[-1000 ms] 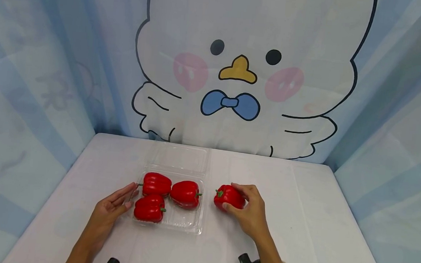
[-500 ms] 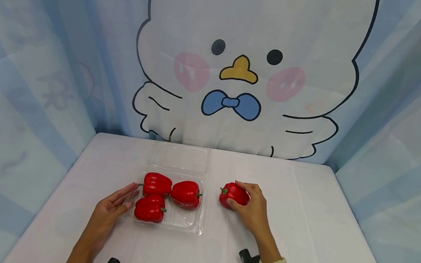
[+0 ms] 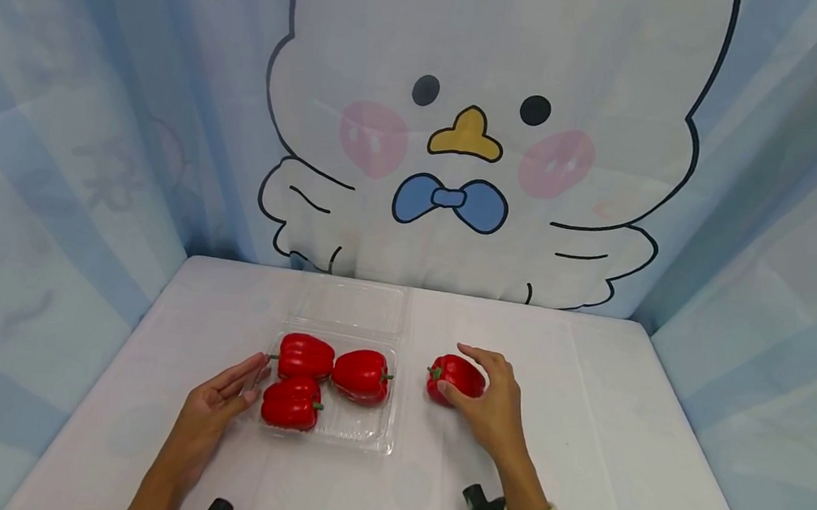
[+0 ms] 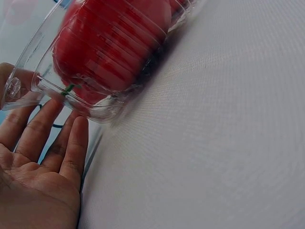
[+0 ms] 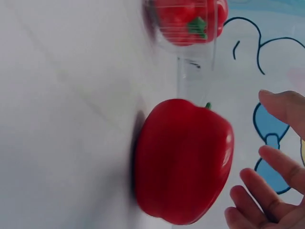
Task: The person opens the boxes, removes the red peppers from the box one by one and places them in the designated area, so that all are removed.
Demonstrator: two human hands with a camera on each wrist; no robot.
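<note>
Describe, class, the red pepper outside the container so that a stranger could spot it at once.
On the white table, find the open clear container holding three red peppers. To its right in the head view lies a single red pepper, green stem toward the container. Only this one sits outside the container.

In the head view, the curtain (image 3: 139,106) hangs behind the tabletop (image 3: 626,416). Left of lower centre lies the box (image 3: 359,429), its lid (image 3: 350,306) to the rear; inside are an upper-left pepper (image 3: 305,356), a lower-left pepper (image 3: 289,404) and a right-side pepper (image 3: 361,376). The left hand (image 3: 216,396) is at the box's left edge. Right of the box is a loose pepper (image 3: 460,377), then the right hand (image 3: 496,402).
</note>
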